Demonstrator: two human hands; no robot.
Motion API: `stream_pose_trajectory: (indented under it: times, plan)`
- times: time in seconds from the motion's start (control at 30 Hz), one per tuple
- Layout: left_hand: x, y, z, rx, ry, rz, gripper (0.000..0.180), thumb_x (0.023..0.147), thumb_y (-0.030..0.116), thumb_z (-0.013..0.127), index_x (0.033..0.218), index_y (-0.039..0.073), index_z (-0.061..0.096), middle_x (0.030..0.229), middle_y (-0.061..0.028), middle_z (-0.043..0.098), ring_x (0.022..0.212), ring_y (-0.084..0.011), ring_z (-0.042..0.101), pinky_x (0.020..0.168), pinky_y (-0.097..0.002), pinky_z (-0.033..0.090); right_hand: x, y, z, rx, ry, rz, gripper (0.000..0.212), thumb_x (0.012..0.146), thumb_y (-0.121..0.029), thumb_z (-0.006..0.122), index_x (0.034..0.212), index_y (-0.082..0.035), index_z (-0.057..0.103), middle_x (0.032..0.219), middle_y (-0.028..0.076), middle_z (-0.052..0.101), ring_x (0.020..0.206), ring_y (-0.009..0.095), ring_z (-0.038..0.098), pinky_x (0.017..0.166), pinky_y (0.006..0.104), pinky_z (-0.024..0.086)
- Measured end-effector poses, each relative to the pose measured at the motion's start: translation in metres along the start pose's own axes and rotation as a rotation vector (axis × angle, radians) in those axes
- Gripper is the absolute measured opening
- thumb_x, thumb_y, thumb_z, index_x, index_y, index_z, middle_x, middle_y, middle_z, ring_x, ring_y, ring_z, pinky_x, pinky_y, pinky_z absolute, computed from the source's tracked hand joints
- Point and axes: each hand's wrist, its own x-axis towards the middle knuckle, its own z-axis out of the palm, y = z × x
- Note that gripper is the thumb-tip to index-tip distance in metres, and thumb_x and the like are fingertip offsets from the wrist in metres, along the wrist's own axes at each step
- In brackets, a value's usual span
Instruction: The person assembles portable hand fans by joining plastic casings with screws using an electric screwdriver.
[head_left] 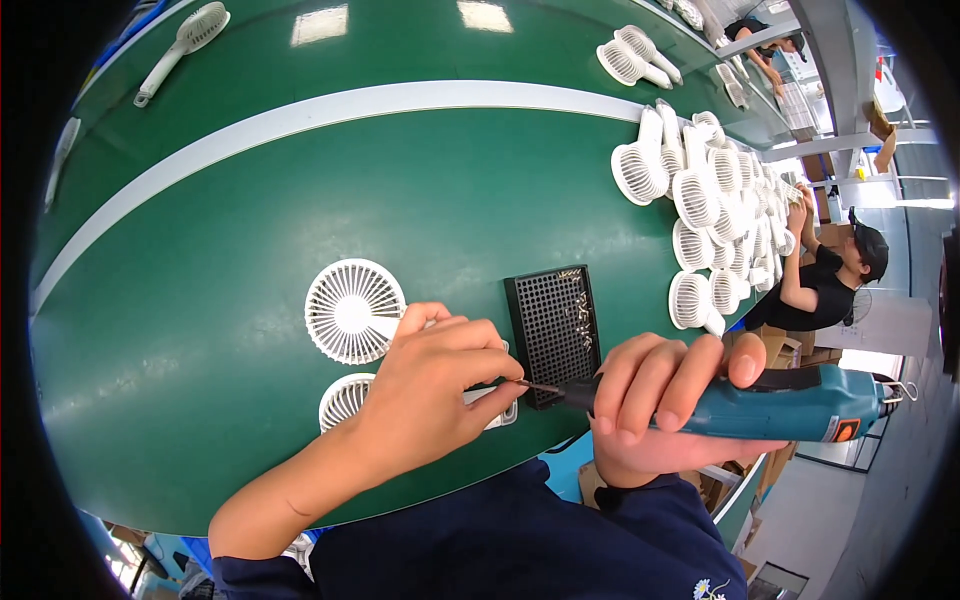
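Note:
My right hand (665,405) is wrapped around a teal electric screwdriver (770,408), held level with its thin bit (545,387) pointing left. At the bit's tip, thumb and forefinger of my left hand (440,375) are pinched together; whatever they hold is too small to make out. Beneath the left hand lie two white handheld fans, one with a full round grille (353,312) and a nearer one (345,402) partly covered by my wrist. A black perforated screw tray (550,335) with small screws along its right side sits just beyond the bit.
A heap of white handheld fans (715,205) covers the right of the green table (200,250). A white strip (400,97) crosses the table; more fans (185,45) lie past it. Two other people work at the right, one in a black cap (835,270).

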Motion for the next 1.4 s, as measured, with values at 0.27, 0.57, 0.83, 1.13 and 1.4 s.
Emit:
stream_pose_trajectory:
  times: [0.27, 0.57, 0.83, 1.13, 1.4]
  plan:
    - [0.002, 0.001, 0.001, 0.023, 0.004, 0.007, 0.009, 0.074, 0.012, 0.078, 0.079, 0.012, 0.070, 0.072, 0.0028, 0.057, 0.065, -0.0139, 0.051, 0.081, -0.0323, 0.033, 0.001, -0.003, -0.007, 0.006, 0.071, -0.016, 0.066, 0.093, -0.066, 0.037, 0.120, -0.007, 0.044, 0.069, 0.005, 0.048, 0.039, 0.015, 0.046, 0.033, 0.0294, 0.043]
    - [0.001, 0.000, 0.002, 0.037, 0.014, 0.012, 0.009, 0.075, 0.012, 0.078, 0.082, 0.011, 0.072, 0.073, 0.0026, 0.059, 0.066, -0.0139, 0.052, 0.081, -0.0320, 0.033, -0.006, -0.002, -0.015, 0.056, 0.147, 0.029, 0.071, 0.089, -0.073, 0.036, 0.121, -0.010, 0.044, 0.070, 0.005, 0.049, 0.042, 0.018, 0.049, 0.037, 0.0327, 0.044]
    - [0.000, 0.002, 0.002, 0.049, 0.007, 0.007, 0.008, 0.075, 0.012, 0.077, 0.082, 0.010, 0.072, 0.072, 0.0021, 0.058, 0.065, -0.0145, 0.051, 0.080, -0.0319, 0.033, -0.008, 0.001, -0.016, 0.129, 0.249, 0.078, 0.076, 0.086, -0.078, 0.034, 0.125, -0.013, 0.043, 0.073, 0.006, 0.051, 0.045, 0.020, 0.051, 0.041, 0.0344, 0.045]
    - [0.001, 0.000, 0.002, 0.047, -0.006, 0.029, 0.008, 0.076, 0.013, 0.076, 0.082, 0.010, 0.072, 0.072, 0.0019, 0.058, 0.066, -0.0142, 0.053, 0.083, -0.0321, 0.034, -0.001, 0.007, -0.014, 0.069, 0.271, 0.049, 0.067, 0.093, -0.070, 0.032, 0.118, -0.009, 0.044, 0.069, 0.002, 0.044, 0.038, 0.012, 0.041, 0.034, 0.0270, 0.040]
    - [0.001, -0.001, 0.002, 0.057, -0.032, 0.047, 0.008, 0.077, 0.013, 0.076, 0.084, 0.011, 0.072, 0.072, 0.0024, 0.058, 0.066, -0.0137, 0.054, 0.084, -0.0331, 0.033, -0.006, 0.006, -0.022, 0.172, 0.249, 0.130, 0.078, 0.084, -0.081, 0.029, 0.120, -0.013, 0.043, 0.071, 0.005, 0.050, 0.044, 0.017, 0.049, 0.039, 0.0323, 0.043]
